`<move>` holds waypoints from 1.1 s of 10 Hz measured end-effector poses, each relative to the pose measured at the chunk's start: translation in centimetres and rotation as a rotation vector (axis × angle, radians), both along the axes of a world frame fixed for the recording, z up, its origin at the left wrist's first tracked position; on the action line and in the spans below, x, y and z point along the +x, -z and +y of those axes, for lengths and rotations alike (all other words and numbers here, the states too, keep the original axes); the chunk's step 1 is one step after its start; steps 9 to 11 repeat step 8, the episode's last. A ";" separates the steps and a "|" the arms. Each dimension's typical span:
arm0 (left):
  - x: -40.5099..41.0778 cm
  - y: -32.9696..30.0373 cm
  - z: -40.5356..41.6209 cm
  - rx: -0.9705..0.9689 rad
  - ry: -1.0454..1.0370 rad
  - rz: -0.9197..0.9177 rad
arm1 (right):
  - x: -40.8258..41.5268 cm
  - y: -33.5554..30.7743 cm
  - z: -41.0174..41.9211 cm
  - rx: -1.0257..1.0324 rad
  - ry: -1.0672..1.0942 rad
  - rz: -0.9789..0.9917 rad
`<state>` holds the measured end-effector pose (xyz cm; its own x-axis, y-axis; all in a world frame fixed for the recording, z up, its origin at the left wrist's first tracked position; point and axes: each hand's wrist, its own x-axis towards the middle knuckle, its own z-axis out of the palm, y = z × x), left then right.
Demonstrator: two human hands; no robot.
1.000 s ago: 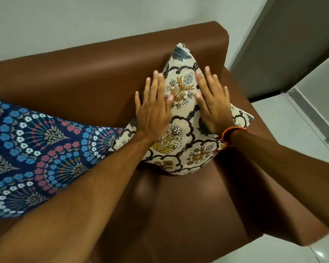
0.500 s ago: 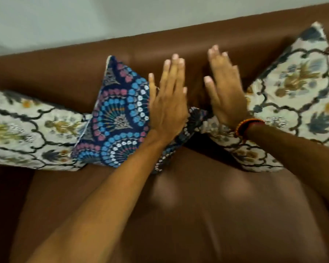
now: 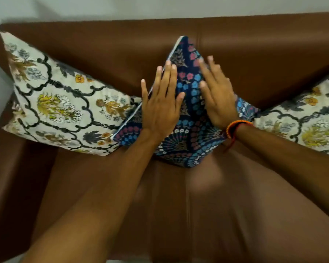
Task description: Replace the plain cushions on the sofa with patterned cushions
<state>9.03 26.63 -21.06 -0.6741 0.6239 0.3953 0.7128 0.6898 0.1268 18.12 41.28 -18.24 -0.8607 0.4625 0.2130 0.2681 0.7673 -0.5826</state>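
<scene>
Three patterned cushions lean on their corners against the backrest of the brown leather sofa (image 3: 254, 59). A dark blue cushion (image 3: 188, 126) with blue and pink fan motifs stands in the middle. My left hand (image 3: 160, 109) lies flat on its left face, fingers spread. On its right face my right hand (image 3: 217, 99) rests flat, with an orange band at the wrist. A cream floral cushion (image 3: 61, 103) sits at the sofa's left end. Another cream floral cushion (image 3: 308, 122) is at the right, partly cut off by the frame. No plain cushion is in view.
The sofa's left armrest (image 3: 10, 186) rises at the lower left. A pale wall (image 3: 103, 8) runs behind the backrest. The brown seat (image 3: 207, 215) spreads out below my forearms.
My view swung left from the right cream cushion to the sofa's middle. Both hands left that cushion and now lie flat on the blue cushion, which stands more upright.
</scene>
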 end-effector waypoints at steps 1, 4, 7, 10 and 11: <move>-3.1 -1.2 -3.4 0.051 -0.149 -0.045 | -2.9 -1.5 -3.0 -0.099 0.162 0.117; -14.0 -3.2 -24.0 -0.121 -0.328 0.227 | -16.6 -2.8 -22.6 0.187 -0.466 0.139; -15.9 -1.1 -28.0 -0.082 -0.346 0.115 | -19.4 0.2 -27.1 0.220 -0.321 0.053; -15.7 -3.1 -27.4 0.062 -0.530 -0.048 | -18.3 -0.8 -25.4 0.123 -0.163 -0.134; -15.7 -3.1 -27.4 0.062 -0.530 -0.048 | -18.3 -0.8 -25.4 0.123 -0.163 -0.134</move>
